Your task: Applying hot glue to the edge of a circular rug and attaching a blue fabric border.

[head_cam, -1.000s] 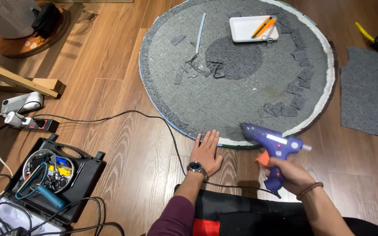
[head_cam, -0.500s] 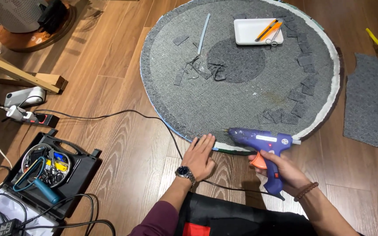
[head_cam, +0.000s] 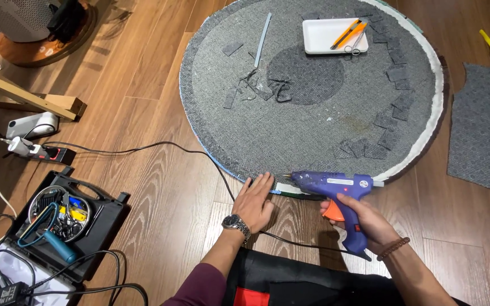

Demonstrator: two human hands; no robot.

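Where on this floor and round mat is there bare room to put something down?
Bare floor lies between the round mat and the open tool case. The mat's left middle is free. Crowded: the scrap pieces along its right rim and the white tray.

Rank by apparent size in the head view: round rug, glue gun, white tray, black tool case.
1. Round rug, by far the largest.
2. Black tool case, though it sits nearer the camera.
3. Glue gun, held in the right hand, and white tray: too close to rank; the tray lies farther away.
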